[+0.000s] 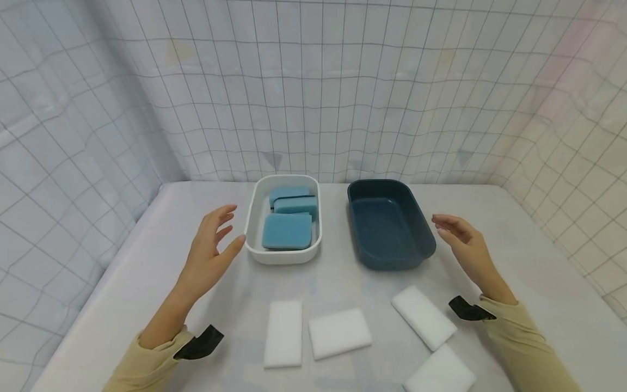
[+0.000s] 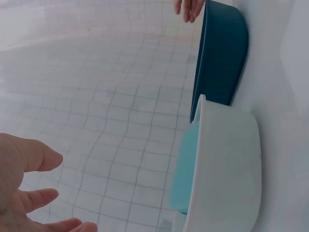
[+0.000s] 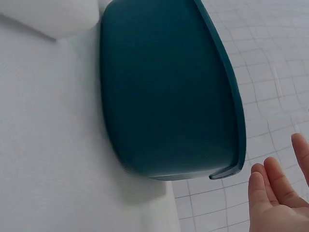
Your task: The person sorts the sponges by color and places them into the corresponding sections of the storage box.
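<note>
My left hand (image 1: 208,256) hovers just left of a white tub (image 1: 284,258), fingers loosely spread and holding nothing. Inside that tub lie several blue sponges (image 1: 287,231); one edge of them rises past the rim in the left wrist view. To the right stands a dark teal tub (image 1: 392,261), with nothing visible inside it. Beside its right wall is my right hand (image 1: 465,247), fingers relaxed and bent a little, grasping nothing. In the right wrist view the fingertips (image 3: 273,166) are close to the teal rim.
Several white sponge blocks lie on the white table (image 1: 235,337) nearer to me: one upright block (image 1: 284,334), one sideways block (image 1: 340,334), and two slanted ones at the right, a farther block (image 1: 423,317) and a nearer block (image 1: 441,373). Grid-patterned curtains (image 1: 313,98) enclose the table.
</note>
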`<state>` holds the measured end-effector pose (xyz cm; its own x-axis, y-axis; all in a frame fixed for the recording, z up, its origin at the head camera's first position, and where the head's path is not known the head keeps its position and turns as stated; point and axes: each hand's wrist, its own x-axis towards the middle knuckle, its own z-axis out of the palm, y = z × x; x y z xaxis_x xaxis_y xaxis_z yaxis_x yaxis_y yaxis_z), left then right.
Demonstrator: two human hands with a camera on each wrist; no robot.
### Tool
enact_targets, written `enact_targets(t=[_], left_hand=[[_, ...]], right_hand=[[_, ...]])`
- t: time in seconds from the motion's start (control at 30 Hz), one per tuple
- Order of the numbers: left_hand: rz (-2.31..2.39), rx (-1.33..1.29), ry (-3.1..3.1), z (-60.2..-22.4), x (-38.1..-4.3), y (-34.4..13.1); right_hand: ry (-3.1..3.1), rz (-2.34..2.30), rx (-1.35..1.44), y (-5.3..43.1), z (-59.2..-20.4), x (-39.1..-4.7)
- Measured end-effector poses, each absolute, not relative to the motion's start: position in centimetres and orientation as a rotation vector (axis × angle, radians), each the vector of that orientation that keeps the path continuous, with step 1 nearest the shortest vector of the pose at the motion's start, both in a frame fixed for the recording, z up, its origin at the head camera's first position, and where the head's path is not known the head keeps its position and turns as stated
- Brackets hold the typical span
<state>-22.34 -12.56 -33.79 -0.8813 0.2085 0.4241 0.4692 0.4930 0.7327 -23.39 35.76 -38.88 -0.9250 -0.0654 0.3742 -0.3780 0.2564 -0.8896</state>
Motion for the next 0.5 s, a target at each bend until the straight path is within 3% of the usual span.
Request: enact_targets(t=[0.5], left_hand=[[-1.072, -1.116, -2.549, -35.6, -20.1, -9.5]], right_hand=[[-2.347, 1.884, 0.256, 35.2, -41.0, -23.4]])
